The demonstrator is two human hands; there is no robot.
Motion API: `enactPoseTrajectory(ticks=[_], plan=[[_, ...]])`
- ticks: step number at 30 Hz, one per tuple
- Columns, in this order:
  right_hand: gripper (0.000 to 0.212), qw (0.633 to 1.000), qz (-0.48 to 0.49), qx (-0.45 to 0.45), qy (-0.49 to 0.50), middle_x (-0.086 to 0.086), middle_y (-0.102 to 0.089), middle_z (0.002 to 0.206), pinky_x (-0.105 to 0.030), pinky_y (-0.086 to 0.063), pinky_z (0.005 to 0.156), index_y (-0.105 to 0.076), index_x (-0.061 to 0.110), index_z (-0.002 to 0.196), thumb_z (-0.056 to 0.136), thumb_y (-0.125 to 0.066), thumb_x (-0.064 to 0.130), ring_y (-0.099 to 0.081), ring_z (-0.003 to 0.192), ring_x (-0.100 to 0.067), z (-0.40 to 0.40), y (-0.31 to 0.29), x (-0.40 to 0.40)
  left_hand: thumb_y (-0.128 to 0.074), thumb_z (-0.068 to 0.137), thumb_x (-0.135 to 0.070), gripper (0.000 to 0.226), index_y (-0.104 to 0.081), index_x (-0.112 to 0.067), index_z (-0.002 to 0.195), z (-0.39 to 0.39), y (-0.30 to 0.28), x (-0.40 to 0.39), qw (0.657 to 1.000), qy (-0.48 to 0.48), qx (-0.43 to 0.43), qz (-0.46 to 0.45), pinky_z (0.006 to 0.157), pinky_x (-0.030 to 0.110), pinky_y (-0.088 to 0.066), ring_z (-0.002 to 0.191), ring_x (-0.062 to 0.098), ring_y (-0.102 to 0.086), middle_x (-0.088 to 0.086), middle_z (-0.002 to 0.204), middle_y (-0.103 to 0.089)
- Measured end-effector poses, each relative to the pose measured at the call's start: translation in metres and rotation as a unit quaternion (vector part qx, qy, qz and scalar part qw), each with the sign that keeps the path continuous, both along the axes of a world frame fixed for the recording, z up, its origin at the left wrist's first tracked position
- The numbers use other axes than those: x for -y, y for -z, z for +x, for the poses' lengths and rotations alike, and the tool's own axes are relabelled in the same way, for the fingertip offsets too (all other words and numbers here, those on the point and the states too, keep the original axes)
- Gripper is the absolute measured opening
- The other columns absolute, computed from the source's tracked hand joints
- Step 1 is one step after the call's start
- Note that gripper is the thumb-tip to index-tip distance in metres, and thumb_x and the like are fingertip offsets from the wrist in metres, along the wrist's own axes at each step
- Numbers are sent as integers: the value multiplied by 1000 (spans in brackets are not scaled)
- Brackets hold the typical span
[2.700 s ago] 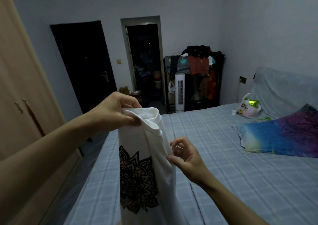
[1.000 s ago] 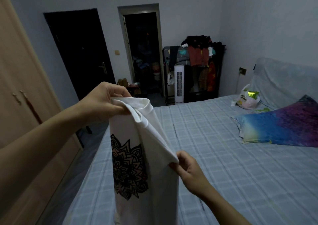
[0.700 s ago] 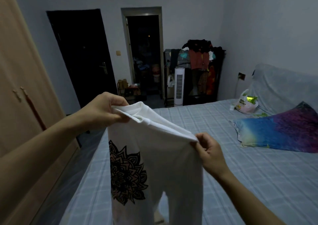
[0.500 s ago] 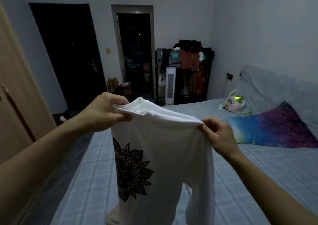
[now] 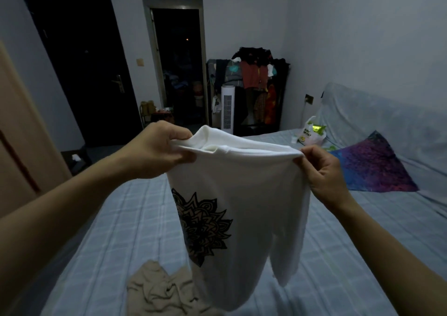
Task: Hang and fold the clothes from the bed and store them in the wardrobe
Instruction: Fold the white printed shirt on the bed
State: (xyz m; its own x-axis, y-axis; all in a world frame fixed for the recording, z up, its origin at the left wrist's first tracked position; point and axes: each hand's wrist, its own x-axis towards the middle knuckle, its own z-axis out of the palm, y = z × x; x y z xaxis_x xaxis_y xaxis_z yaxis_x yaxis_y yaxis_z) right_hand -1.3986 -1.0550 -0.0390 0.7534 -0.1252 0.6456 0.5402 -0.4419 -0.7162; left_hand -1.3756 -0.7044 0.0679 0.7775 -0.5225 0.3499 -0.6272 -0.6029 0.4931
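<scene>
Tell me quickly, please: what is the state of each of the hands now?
Left hand: closed, gripping the white T-shirt at its top edge.
Right hand: closed, pinching the same T-shirt's other top corner.

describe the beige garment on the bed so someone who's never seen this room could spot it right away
Start at the bed with its pale blue checked sheet. At its near edge, below the held-up white t-shirt, lies the beige garment: crumpled, plain, and the only loose clothing lying on the sheet.

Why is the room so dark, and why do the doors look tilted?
Head view: dim, bluish light, so the doors go nearly black; the wide lens leans them near the edges; the white shirt is brightest, and the arm at the left edge looks blurry.
</scene>
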Motion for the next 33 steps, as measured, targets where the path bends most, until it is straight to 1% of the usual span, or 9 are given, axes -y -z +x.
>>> enactPoseTrajectory(ticks=[3, 5, 9, 15, 20, 24, 28, 31, 33], plan=[[8, 1000, 2, -4, -26, 9, -68, 86, -16, -50, 68, -67, 25, 92, 93, -60, 30, -63, 78, -5, -20, 2, 36, -75, 85, -12, 11, -72, -18, 77, -27, 1, 31, 1000, 2, -20, -8, 61, 31, -55, 72, 15, -68, 0, 75, -70], [9, 999, 2, -10, -43, 3, -68, 86, -19, -52, 68, -68, 22, 92, 93, -61, 27, -64, 79, -8, -29, 4, 56, -75, 85, -10, 10, -72, -15, 76, -41, 3, 49, 999, 6, -49, -20, 57, 25, -52, 69, 14, -68, 3, 73, -69], [6, 997, 27, -13, -72, 4, -69, 85, -14, -49, 68, -69, 23, 92, 93, -63, 23, -63, 77, -5, -36, 3, 79, -74, 84, -3, 17, -74, -19, 78, -59, 0, 71, 993, 25, -101, -58, 59, 19, -50, 69, 9, -68, 1, 74, -71], [8, 994, 16, -66, -88, -1, -71, 85, -16, -51, 69, -71, 22, 90, 90, -65, 27, -64, 77, -8, -9, 12, 99, -76, 83, -7, 7, -76, -7, 90, -25, 14, 80, 985, -8, -152, -75, 74, 44, -58, 85, 29, -72, 14, 88, -74], [10, 990, -13, -124, -60, -4, -68, 76, -21, -48, 66, -71, 13, 83, 92, -66, 15, -60, 70, -8, 48, 51, 102, -77, 83, -10, 12, -76, -21, 80, 52, 60, 93, 978, -53, -199, -44, 63, 21, -50, 73, 5, -69, -5, 78, -74], [15, 985, -25, -168, -13, 2, -65, 72, -17, -44, 63, -69, 15, 79, 93, -65, 10, -56, 68, -6, 123, 72, 99, -75, 84, -15, 14, -73, -27, 77, 130, 86, 105, 981, -93, -166, -25, 64, 22, -48, 81, 11, -69, -5, 80, -72], [17, 986, -5, -167, 2, 9, -66, 74, -15, -46, 64, -69, 23, 81, 94, -64, 15, -57, 70, -2, 194, 58, 95, -75, 85, -16, 23, -66, -33, 71, 185, 78, 106, 990, -115, -80, -27, 55, 15, -42, 75, 1, -63, -12, 77, -67], [19, 993, 2, -121, -11, 14, -67, 74, -15, -48, 62, -69, 26, 81, 95, -63, 15, -57, 68, 2, 229, 23, 92, -74, 86, -19, 13, -67, -23, 76, 204, 61, 95, 992, -122, 7, -34, 57, 31, -48, 73, 15, -64, 0, 75, -67], [19, 997, -7, -73, -22, 17, -67, 73, -13, -47, 61, -69, 32, 82, 95, -64, 18, -56, 67, 4, 238, 0, 89, -74, 88, -21, 17, -63, -23, 75, 205, 52, 88, 992, -98, 65, -44, 56, 30, -45, 66, 13, -59, -2, 71, -63]])
